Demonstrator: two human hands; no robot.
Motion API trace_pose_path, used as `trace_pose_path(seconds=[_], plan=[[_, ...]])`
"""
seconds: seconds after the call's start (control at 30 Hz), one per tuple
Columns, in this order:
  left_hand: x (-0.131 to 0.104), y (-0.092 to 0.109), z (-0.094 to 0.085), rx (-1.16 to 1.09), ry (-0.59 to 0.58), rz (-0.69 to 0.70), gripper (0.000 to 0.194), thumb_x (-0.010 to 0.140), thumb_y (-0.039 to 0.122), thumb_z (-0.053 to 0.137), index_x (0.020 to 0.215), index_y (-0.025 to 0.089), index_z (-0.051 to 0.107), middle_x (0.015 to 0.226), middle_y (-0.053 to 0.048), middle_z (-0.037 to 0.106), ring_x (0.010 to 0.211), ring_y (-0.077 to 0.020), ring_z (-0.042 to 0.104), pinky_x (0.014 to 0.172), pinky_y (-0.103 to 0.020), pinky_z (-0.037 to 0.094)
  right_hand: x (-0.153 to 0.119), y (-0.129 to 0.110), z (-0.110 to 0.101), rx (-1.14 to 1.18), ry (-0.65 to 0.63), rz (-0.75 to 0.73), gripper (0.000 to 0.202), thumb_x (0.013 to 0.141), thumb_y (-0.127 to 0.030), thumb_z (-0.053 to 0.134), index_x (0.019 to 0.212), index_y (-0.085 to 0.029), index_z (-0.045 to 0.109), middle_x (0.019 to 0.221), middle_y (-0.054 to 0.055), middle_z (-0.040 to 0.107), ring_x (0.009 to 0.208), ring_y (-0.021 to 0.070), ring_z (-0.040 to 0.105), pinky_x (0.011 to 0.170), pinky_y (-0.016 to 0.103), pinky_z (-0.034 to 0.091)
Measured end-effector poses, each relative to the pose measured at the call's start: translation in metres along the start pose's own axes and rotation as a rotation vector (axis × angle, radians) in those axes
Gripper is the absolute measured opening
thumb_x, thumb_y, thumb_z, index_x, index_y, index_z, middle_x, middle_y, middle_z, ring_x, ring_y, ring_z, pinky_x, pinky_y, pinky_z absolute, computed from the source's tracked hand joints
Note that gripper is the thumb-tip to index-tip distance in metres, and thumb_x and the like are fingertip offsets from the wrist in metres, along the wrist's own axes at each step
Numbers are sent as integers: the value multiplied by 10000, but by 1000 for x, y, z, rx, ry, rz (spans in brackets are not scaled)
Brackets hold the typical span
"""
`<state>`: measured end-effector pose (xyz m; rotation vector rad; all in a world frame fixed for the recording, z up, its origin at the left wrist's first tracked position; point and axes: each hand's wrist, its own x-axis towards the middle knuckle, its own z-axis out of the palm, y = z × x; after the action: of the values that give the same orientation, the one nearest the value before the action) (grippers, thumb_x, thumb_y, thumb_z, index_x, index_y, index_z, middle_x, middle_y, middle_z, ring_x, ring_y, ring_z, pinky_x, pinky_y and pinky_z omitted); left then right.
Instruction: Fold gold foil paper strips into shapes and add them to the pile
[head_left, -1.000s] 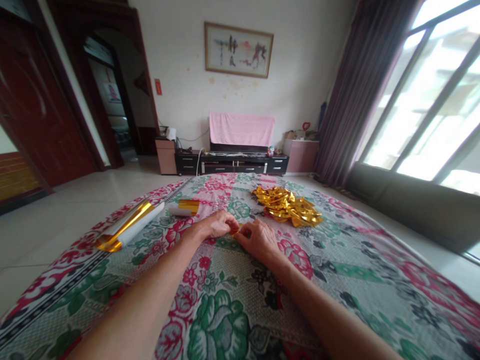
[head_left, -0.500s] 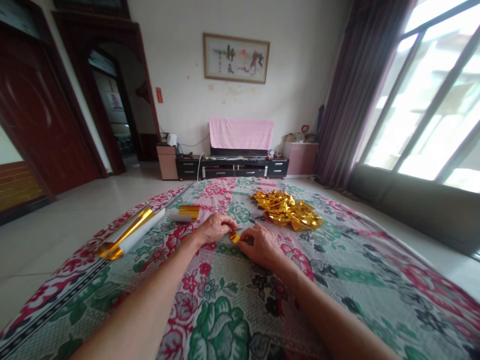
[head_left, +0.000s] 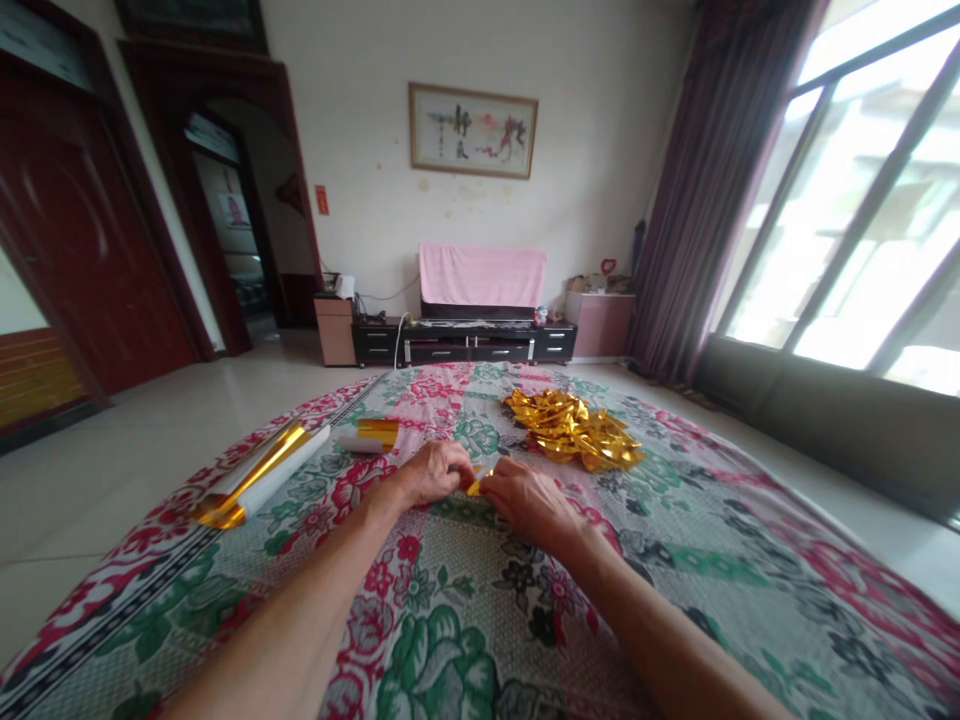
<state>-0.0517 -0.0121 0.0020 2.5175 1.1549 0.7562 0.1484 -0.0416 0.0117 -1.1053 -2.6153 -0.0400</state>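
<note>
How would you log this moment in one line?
left hand: pinching small folded gold foil piece | right hand: pinching same piece | crinkled gold foil heap: beyond right hand

Forearms [head_left: 300,590] stretch forward; left hand [head_left: 431,472] and right hand [head_left: 526,498] nearly meet, fingers [head_left: 460,463] curled.

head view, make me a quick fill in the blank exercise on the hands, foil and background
The left hand and right hand have a small foil piece ____ them.
The crumpled foil pile is coloured ____.
The larger foil roll lies nearer the ____ hand.
The cloth below the framed picture is ____.

Missing words: between; gold; left; pink.
</note>
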Motion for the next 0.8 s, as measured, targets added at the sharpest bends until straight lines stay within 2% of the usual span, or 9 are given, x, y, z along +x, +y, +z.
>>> trace_pose_path(seconds=[0.17, 0.43, 0.67, 0.8], plan=[[1, 1, 3, 94, -1, 47, 362, 585, 36, 446, 777, 185, 714, 833, -22, 665, 804, -134, 577, 778, -214, 441, -2, 5, 3, -69, 29, -4, 224, 908, -232, 392, 864, -206, 610, 817, 34, 556, 716, 116, 504, 641, 207, 339], [2, 8, 5, 173, -4, 75, 314, 620, 87, 485, 820, 185, 707, 808, -33, 659, 782, -149, 578, 749, -230, 441, -6, 13, 1, 91, 75, 15, 269, 920, -216, 335, 922, -188, 602, 831, 32, 542, 768, 116, 508, 707, 206, 360], [3, 10, 3, 213, 1, 71, 282, 687, 128, 485, 824, 190, 724, 746, -29, 658, 701, -133, 570, 672, -218, 432, -7, 14, 5, 139, 135, 1, 156, 839, -165, 449, 854, -174, 604, 818, 28, 539, 789, 123, 500, 719, 217, 364], [4, 8, 5, 186, 2, 75, 280, 687, 124, 493, 815, 199, 730, 720, -17, 657, 665, -118, 562, 642, -202, 431, -7, 15, 9, 149, 175, -24, 148, 838, -172, 457, 807, -170, 602, 796, 26, 534, 770, 124, 497, 699, 221, 368]])
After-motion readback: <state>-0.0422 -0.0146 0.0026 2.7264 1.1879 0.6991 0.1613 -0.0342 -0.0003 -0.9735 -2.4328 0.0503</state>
